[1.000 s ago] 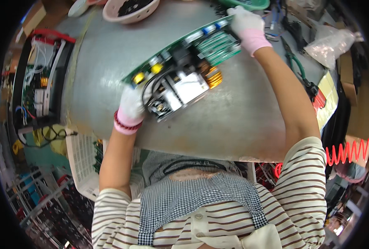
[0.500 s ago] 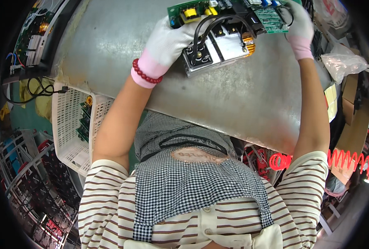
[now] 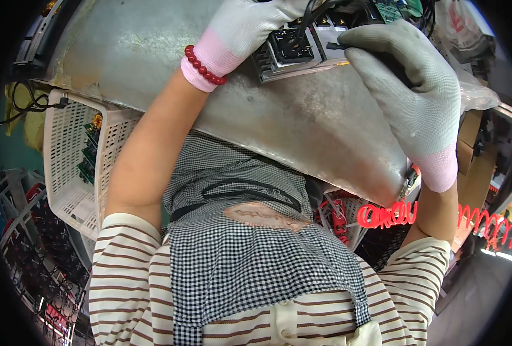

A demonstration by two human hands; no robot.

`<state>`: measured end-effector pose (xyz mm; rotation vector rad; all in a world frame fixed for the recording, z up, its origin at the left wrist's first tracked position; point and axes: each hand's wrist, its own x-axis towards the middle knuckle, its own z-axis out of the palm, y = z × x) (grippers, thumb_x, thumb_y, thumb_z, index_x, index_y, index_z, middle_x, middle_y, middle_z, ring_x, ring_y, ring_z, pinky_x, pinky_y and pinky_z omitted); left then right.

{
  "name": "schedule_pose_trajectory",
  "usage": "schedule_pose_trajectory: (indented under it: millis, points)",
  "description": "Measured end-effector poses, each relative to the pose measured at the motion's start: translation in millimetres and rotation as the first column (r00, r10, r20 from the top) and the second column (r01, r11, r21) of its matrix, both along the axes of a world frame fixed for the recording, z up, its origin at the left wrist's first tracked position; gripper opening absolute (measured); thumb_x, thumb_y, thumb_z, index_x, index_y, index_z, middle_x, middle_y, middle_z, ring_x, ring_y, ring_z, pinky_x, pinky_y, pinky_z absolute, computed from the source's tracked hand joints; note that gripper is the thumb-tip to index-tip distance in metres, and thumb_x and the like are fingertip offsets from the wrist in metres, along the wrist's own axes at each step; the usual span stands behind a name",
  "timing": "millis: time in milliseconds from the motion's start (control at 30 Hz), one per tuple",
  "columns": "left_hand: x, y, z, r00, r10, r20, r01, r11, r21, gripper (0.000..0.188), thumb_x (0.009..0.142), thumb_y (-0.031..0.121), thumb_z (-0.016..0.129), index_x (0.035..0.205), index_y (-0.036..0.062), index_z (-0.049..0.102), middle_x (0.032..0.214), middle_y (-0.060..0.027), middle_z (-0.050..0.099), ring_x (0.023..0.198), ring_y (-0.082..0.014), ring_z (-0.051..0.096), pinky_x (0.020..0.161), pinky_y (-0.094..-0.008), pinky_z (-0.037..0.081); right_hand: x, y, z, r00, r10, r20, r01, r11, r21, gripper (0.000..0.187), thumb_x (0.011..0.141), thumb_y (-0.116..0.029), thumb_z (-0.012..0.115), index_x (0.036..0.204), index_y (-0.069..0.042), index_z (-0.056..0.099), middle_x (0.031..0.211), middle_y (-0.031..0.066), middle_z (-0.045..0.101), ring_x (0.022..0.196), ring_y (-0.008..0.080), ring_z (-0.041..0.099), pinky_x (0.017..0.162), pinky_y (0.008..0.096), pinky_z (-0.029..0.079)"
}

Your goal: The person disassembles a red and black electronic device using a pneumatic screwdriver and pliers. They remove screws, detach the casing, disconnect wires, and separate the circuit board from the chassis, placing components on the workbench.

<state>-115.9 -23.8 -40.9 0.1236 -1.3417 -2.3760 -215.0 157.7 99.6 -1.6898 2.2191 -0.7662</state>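
Observation:
At the top of the head view is a circuit board assembly (image 3: 296, 66) with a silver metal heat sink, black modules and thick black cables (image 3: 319, 11). It rests on the grey metal tabletop, and its far part is cut off by the frame. My left hand (image 3: 250, 26), in a white and pink glove with a red bead bracelet above it, is closed at the assembly's left end; its fingertips are partly out of view. My right hand (image 3: 411, 81), gloved alike, bends over the right side. Its thumb and forefinger pinch a small black connector (image 3: 335, 45) above the heat sink.
The metal tabletop (image 3: 325, 121) ends close to my apron. Left of it stands a white plastic basket (image 3: 74, 190) holding green circuit boards (image 3: 89, 153). A red coiled hose (image 3: 383, 214) crosses near my right forearm. Plastic bags (image 3: 460, 29) and cardboard (image 3: 469, 135) lie at the right.
My right hand has left the board's right end and come nearer, now pinching a small black connector. The assembly sits higher in view, and my left hand remains at its left side.

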Motion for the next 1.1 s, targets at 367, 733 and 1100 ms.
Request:
schedule_pose_trajectory:
  millis: [367, 733, 1100]
  points:
    - [-8.3, 8.4, 6.5, 0.991, 0.109, 0.082, -0.102, 0.991, -0.086, 0.032, 0.099, 0.019, 0.073, 0.123, -0.0018, 0.068, 0.109, -0.0022, 0.072, 0.093, -0.0072, 0.063, 0.081, -0.0251, 0.053, 8.7, -26.2, 24.9, 0.936, 0.181, -0.3, -0.108, 0.964, 0.245, 0.014, 0.09, 0.001, 0.071, 0.104, 0.002, 0.071, 0.087, 0.0075, 0.065, 0.082, 0.0161, 0.063, 0.077, 0.027, 0.05]
    - [-4.5, 12.2, 15.7, 0.993, 0.097, 0.072, -0.094, 0.995, -0.041, 0.029, 0.097, 0.015, 0.074, 0.12, -0.0023, 0.069, 0.105, -0.0012, 0.072, 0.091, -0.0075, 0.063, 0.079, -0.0245, 0.053, 15.7, -36.5, 21.0, 0.919, 0.251, -0.305, -0.188, 0.957, 0.221, 0.015, 0.089, 0.001, 0.072, 0.104, 0.002, 0.07, 0.093, 0.0096, 0.068, 0.085, 0.0197, 0.066, 0.079, 0.0296, 0.052]
    - [-1.0, 6.0, 8.0, 0.992, 0.098, 0.074, -0.096, 0.995, -0.035, 0.026, 0.095, 0.001, 0.069, 0.121, -0.0028, 0.068, 0.11, -0.0031, 0.072, 0.093, -0.008, 0.064, 0.08, -0.0264, 0.054, 13.8, -21.8, -7.7, 0.858, 0.227, -0.46, -0.231, 0.972, 0.049, 0.017, 0.087, -0.004, 0.071, 0.104, -0.006, 0.07, 0.092, 0.0123, 0.068, 0.084, 0.0321, 0.069, 0.073, 0.0377, 0.055]
